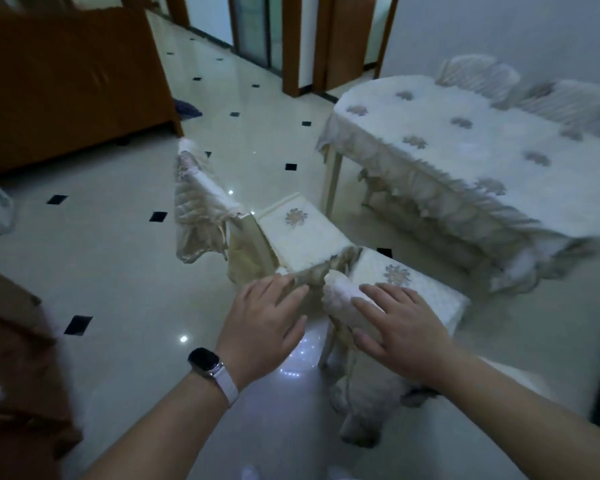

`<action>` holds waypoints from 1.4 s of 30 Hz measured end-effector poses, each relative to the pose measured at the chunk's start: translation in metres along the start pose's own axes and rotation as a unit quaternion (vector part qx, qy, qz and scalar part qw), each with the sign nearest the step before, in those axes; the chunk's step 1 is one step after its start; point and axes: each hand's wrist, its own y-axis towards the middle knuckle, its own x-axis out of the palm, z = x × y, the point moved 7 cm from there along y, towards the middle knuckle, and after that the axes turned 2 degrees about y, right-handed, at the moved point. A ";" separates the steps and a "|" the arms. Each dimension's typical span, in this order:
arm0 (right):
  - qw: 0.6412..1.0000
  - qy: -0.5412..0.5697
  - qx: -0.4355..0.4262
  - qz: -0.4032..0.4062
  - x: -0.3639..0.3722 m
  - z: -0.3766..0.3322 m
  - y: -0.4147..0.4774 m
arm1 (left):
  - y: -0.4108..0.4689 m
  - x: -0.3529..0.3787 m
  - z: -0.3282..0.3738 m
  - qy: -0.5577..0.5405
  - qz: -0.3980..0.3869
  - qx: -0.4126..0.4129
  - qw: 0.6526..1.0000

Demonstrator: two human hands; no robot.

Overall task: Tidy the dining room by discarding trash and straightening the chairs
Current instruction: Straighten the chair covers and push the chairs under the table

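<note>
The nearer chair (426,296) stands directly under the right hand (399,327), its white-covered backrest top (338,294) just left of the fingertips. The right fingers lie straight and slightly apart across backrest and seat edge, holding nothing. The left hand (264,327) is beside it, fingers straight and spread, their tips at the fringed seat corner of the farther chair (305,237); whether they touch it cannot be told. A watch (205,362) is on the left wrist. Beyond the right fingers stands the cloth-covered dining table (465,161) on a glossy tiled floor (118,254).
</note>
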 end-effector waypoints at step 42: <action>0.962 0.099 0.256 0.001 0.089 0.151 -0.154 | 0.076 0.181 0.101 -0.151 -0.153 0.135 0.967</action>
